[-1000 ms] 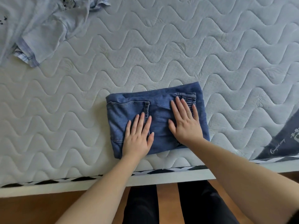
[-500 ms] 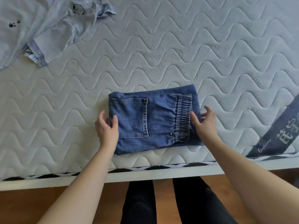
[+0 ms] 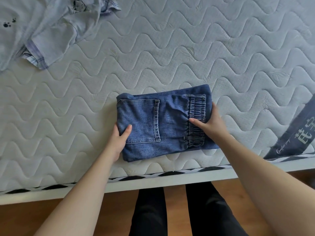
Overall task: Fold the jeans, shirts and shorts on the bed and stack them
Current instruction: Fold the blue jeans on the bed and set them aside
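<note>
Folded jeans (image 3: 163, 123) are seen as a compact denim rectangle near the front edge of the mattress (image 3: 187, 48), back pocket and elastic waistband facing up. The left end of the bundle is clasped by the left hand (image 3: 119, 140), thumb on top of the pocket corner, fingers tucked beneath. The right end is gripped by the right hand (image 3: 209, 123), thumb laid across the waistband, fingers wrapped round the far side. Both hands are closed on the denim; whether the bundle is lifted off the surface cannot be told. The folding of this garment is judged complete, and carrying it to a stacking spot appears to be the step in hand. An unfolded pale shirt (image 3: 42, 29) is left crumpled at the far left corner, well apart. The next move calls for an even lift from both ends, so the layers are not let slip open.
</note>
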### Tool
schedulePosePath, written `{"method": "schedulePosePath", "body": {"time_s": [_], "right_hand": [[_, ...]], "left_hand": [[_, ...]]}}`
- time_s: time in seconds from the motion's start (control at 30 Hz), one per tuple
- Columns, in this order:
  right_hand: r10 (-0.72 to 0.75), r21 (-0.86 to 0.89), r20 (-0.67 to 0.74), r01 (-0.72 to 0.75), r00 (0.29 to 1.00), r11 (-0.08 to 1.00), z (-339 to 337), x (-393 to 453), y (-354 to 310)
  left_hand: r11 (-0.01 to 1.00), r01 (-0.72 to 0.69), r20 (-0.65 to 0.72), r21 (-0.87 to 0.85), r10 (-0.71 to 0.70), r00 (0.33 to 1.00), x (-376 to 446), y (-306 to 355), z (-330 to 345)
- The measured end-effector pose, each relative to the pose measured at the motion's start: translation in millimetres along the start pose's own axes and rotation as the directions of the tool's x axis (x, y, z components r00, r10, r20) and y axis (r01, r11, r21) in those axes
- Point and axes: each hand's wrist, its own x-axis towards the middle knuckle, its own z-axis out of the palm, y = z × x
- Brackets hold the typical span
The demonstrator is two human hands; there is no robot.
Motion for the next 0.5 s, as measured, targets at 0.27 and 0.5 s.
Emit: {"method": "schedulePosePath", "body": {"time_s": [0.27, 0.5], "right_hand": [[-0.010, 0.028, 0.079, 0.008, 0.997, 1.000, -4, -11, -11], [-0.042, 0.096, 0.064, 0.036, 0.997, 0.995, -35, -65, -39]], "left_hand": [[0.996, -0.020, -0.068, -0.089, 0.014, 0.998, -28, 20, 5], [0.993, -0.106, -0.038, -0.054, 0.104, 0.994, -104, 63, -13]]}}
